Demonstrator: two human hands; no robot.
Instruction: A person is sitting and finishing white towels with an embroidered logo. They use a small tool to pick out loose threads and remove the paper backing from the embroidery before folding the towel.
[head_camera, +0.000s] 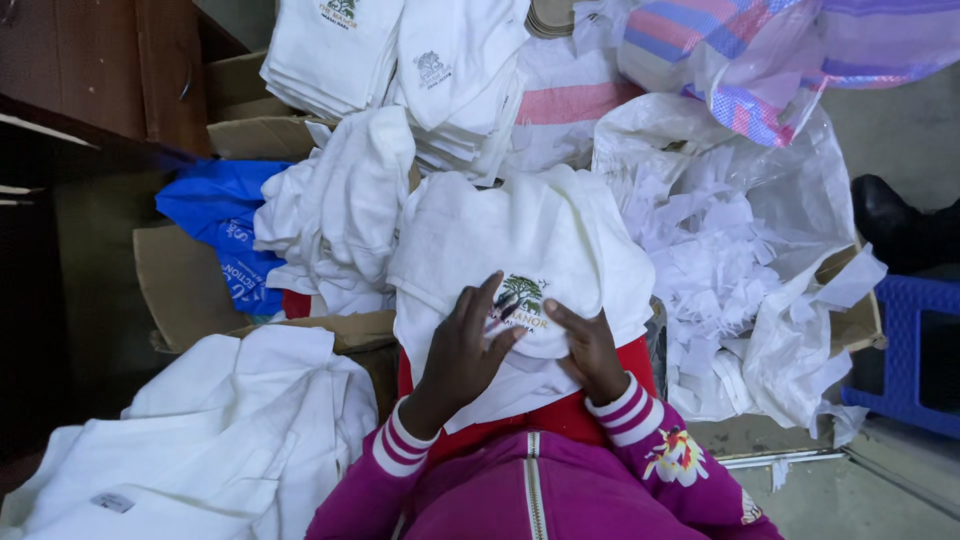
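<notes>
— From where is the scene viewed?
— From the head, steeply downward and close, over the lap; the hands (470, 350) and white cloth (520, 250) are centred. Only one view is given.

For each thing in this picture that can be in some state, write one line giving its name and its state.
white cloth with tree emblem: lying on the lap, both hands on it
left hand: flat on the cloth, fingers spread
right hand: resting on the cloth
stacked white cloths: folded, piled
loose white cloths: crumpled, unfolded
clear plastic bag: open, holding white scraps
</notes>
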